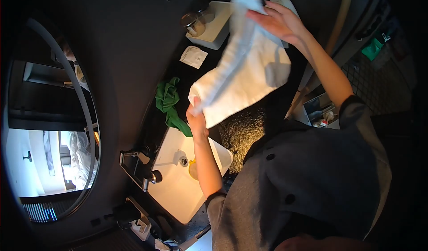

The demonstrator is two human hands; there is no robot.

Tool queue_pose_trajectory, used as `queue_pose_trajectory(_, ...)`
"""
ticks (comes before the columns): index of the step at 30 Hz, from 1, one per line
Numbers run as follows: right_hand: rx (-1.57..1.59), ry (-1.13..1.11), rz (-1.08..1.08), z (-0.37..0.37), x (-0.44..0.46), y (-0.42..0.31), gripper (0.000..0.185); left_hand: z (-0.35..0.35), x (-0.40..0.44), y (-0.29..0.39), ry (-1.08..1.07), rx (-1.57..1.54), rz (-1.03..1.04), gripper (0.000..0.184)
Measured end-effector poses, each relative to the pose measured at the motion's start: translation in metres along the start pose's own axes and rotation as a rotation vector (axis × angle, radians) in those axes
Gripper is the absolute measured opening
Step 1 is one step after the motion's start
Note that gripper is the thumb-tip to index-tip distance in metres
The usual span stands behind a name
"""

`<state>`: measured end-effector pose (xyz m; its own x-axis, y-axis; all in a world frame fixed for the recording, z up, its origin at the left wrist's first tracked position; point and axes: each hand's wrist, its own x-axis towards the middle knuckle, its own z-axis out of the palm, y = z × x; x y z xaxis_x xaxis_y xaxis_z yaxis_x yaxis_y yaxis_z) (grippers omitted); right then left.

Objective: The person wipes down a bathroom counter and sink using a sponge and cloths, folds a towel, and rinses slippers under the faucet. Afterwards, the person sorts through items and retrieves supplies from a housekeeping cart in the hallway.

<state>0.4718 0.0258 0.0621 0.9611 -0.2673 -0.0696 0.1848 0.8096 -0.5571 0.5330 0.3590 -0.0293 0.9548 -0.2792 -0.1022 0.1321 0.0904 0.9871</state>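
A white cloth (243, 77), smeared a little by motion, is stretched between my two hands above the dark counter. My left hand (196, 119) is closed on its lower-left corner, over the edge of the white sink (174, 202). My right hand (278, 22) grips the cloth's top end, with its fingers partly hidden behind the fabric. Just beyond my left hand, a crumpled green cloth (168, 100) lies on the counter and trails to the sink rim. Something yellow (193, 169) rests inside the sink, partly covered by my left forearm.
A faucet (139, 173) stands at the sink's far side. Past the white cloth are a white packet (194, 57) and a pale box (211, 37) with glass jars (193, 24). A round mirror (53, 117) hangs on the dark wall. More containers (140, 226) sit beyond the sink.
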Motion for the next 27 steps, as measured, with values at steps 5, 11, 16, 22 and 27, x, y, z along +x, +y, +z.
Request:
queue_pose_trajectory(5, -0.507, 0.285, 0.007, -0.044, 0.039, 0.043, 0.045, -0.034, 0.017, -0.068, 0.029, 0.114, -0.221, 0.033)
queue_pose_trajectory(11, -1.565, -0.180, -0.242, -0.108, -0.024, 0.105, 0.056, -0.037, -0.037, -0.072, -0.012, 0.072, -0.080, 0.033)
queue_pose_trajectory(16, -2.107, -0.606, -0.591, -0.066, -0.054, 0.121, 0.072, -0.027, -0.054, -0.052, -0.130, -0.114, -0.193, 0.026)
queue_pose_trajectory(22, -2.200, -0.917, -0.527, -0.064, -0.035, 0.136, 0.043, -0.020, -0.063, -0.025, -0.308, -0.313, -0.116, 0.034)
queue_pose_trajectory(27, -2.103, -0.619, -0.884, -0.087, -0.047, 0.091, 0.020, -0.033, -0.070, -0.040, -0.310, -0.030, 0.002, 0.024)
